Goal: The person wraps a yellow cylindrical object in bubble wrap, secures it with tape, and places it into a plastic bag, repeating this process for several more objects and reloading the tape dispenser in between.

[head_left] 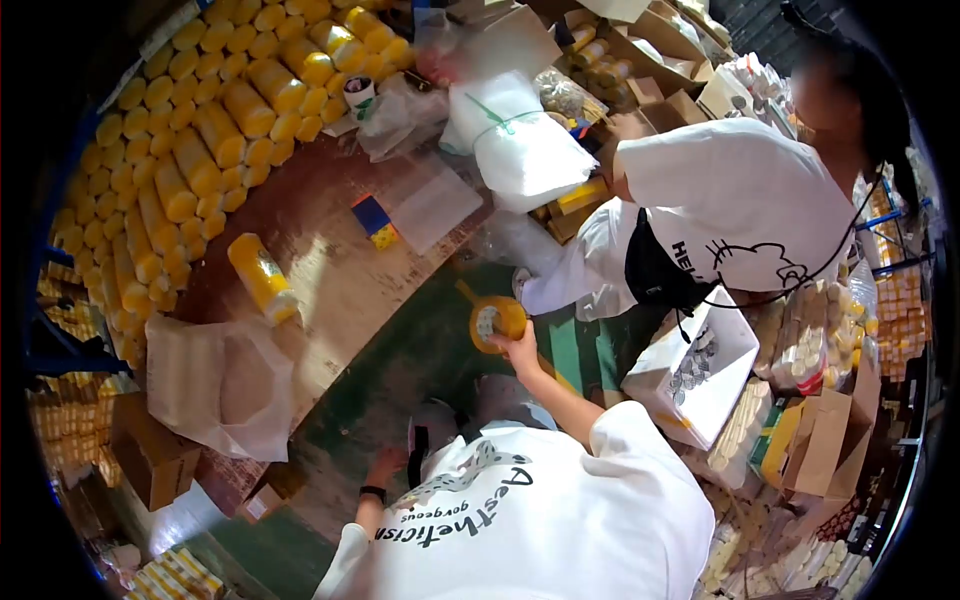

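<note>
In my right hand [518, 350] is a roll of yellow packing tape [497, 322], held out in front of my body with my fingers closed on its rim. A loose end of tape sticks out at its upper left. My left hand [388, 468], with a dark band at the wrist, hangs low beside my leg. Its fingers are in shadow and I cannot make out whether it holds anything. On the worn table ahead lies a yellow wrapped cylinder [263, 277], apart from both hands.
Yellow-wrapped rolls [215, 130] are stacked at the table's back. A plastic bag [220, 385], a blue and yellow packet [375, 221] and a white wrapped bundle [520, 140] lie around. A co-worker [740, 190] stands right, by a white foam box [695, 370] and cartons [825, 445].
</note>
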Demonstrator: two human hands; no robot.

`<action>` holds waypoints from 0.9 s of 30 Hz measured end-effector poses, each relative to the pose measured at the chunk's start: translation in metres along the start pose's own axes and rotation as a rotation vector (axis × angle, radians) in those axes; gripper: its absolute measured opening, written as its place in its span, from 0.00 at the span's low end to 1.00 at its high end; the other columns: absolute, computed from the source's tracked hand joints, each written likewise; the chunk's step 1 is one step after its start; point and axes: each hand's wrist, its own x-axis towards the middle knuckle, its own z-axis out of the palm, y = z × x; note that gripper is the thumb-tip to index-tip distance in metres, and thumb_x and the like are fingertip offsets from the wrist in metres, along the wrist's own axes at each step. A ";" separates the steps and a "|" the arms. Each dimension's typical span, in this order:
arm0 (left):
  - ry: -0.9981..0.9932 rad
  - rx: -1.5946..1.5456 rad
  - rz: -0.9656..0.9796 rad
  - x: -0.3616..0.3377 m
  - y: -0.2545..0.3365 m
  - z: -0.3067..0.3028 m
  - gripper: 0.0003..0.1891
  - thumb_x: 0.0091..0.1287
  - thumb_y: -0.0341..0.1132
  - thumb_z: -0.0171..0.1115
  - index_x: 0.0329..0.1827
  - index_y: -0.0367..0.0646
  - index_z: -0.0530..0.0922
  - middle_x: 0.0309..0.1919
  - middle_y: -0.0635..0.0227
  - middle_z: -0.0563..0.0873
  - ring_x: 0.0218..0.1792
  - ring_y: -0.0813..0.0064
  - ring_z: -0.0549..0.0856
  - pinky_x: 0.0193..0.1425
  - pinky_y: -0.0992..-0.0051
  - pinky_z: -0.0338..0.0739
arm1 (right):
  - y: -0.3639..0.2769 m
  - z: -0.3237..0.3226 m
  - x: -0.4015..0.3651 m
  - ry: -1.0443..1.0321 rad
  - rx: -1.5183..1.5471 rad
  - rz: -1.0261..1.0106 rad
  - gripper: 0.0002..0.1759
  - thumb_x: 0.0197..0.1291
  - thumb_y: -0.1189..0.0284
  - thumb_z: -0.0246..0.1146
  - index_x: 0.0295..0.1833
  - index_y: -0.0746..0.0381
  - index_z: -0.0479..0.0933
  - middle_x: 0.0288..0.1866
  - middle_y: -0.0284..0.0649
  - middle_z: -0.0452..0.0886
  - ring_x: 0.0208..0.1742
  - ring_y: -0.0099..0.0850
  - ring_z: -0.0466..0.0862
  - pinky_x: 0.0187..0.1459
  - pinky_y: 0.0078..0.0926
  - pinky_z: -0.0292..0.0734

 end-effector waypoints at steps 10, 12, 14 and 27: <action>0.130 -0.352 0.516 -0.044 0.270 0.066 0.25 0.73 0.46 0.53 0.68 0.45 0.63 0.60 0.64 0.75 0.56 0.74 0.77 0.59 0.69 0.74 | -0.122 0.064 -0.037 -0.665 0.248 0.080 0.27 0.48 0.74 0.72 0.53 0.55 0.67 0.42 0.33 0.74 0.44 0.27 0.79 0.40 0.26 0.77; 0.028 -0.538 0.692 -0.049 0.317 0.084 0.27 0.72 0.44 0.55 0.70 0.46 0.60 0.61 0.65 0.73 0.55 0.74 0.78 0.59 0.70 0.74 | -0.127 0.080 -0.039 -0.742 0.389 0.202 0.26 0.51 0.74 0.70 0.54 0.54 0.67 0.41 0.31 0.72 0.42 0.27 0.79 0.36 0.28 0.78; 0.033 -0.596 0.743 -0.049 0.356 0.097 0.28 0.71 0.43 0.57 0.70 0.47 0.57 0.61 0.65 0.73 0.55 0.74 0.79 0.59 0.72 0.75 | -0.137 0.092 -0.035 -0.820 0.411 0.269 0.26 0.51 0.74 0.70 0.55 0.55 0.66 0.41 0.32 0.72 0.42 0.27 0.79 0.37 0.29 0.80; 0.095 -0.458 1.034 -0.049 0.518 0.068 0.33 0.53 0.29 0.70 0.64 0.43 0.68 0.58 0.65 0.79 0.61 0.71 0.76 0.68 0.71 0.66 | -0.258 0.138 0.053 -1.383 0.375 0.166 0.33 0.60 0.61 0.65 0.66 0.62 0.64 0.57 0.42 0.76 0.56 0.31 0.77 0.51 0.30 0.77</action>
